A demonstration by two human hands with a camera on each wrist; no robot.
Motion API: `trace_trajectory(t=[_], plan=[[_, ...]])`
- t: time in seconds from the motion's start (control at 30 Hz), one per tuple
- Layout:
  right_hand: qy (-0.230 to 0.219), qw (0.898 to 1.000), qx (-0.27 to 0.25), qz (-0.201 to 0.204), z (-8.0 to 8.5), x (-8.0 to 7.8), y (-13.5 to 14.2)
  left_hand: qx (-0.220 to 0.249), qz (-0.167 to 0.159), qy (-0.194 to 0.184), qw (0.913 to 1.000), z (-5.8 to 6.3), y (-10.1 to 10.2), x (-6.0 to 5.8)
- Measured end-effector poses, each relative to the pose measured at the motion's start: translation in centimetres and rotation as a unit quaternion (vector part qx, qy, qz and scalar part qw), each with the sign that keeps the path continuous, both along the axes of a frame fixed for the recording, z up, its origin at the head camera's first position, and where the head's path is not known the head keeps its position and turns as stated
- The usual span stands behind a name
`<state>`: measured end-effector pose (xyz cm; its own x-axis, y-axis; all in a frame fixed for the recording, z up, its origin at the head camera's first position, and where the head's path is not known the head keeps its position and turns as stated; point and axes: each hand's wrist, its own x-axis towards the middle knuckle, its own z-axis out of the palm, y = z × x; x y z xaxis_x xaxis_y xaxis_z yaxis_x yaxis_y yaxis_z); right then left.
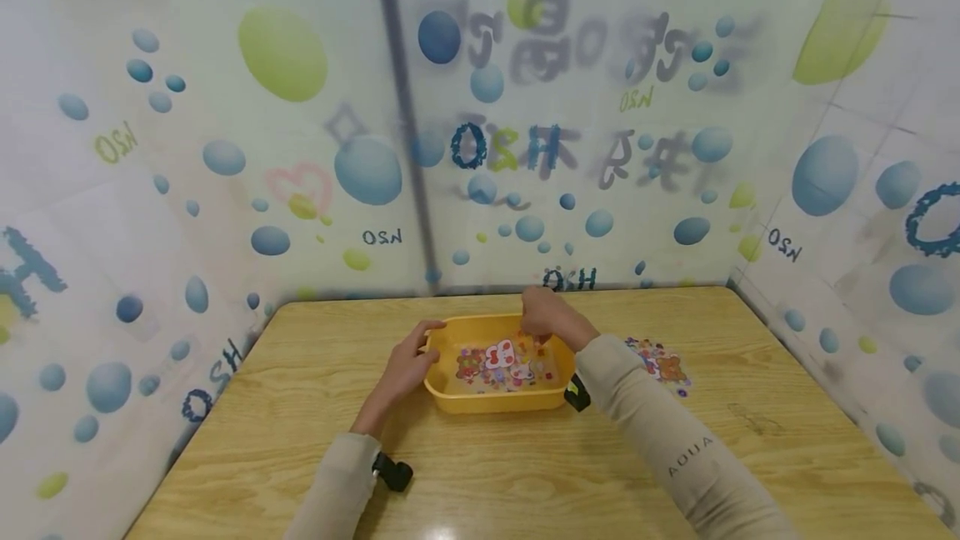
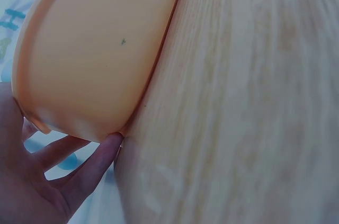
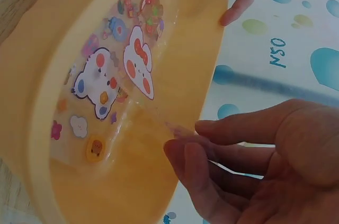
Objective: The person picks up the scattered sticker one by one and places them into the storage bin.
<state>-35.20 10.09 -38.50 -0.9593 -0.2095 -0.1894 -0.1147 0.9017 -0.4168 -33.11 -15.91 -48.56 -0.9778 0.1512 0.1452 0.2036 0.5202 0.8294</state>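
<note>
Pale sleeves (image 1: 652,407) stretch over the wooden table (image 1: 480,482) towards a yellow tray (image 1: 495,403). Cartoon stickers (image 1: 498,354) lie on its floor between the two hands, below and near the right hand (image 1: 547,312), whose thumb and fingertips pinch a thin see-through piece (image 3: 180,130). The left hand (image 1: 408,361), fingers parted, grips the tray's left end, thumb at the rim.
</note>
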Motion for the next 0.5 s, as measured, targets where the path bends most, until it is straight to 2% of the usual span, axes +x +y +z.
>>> trace_trajectory(t=[0.2, 0.5], plan=[[-0.016, 1.000, 0.016, 0.003, -0.03, -0.47, -0.19, 0.003, -0.002, 0.001, 1.0000, -0.10, -0.03, -0.16], [-0.033, 0.999, 0.022, -0.020, -0.59, -0.51, -0.32, -0.001, -0.002, 0.002, 1.0000, -0.12, -0.12, -0.16]])
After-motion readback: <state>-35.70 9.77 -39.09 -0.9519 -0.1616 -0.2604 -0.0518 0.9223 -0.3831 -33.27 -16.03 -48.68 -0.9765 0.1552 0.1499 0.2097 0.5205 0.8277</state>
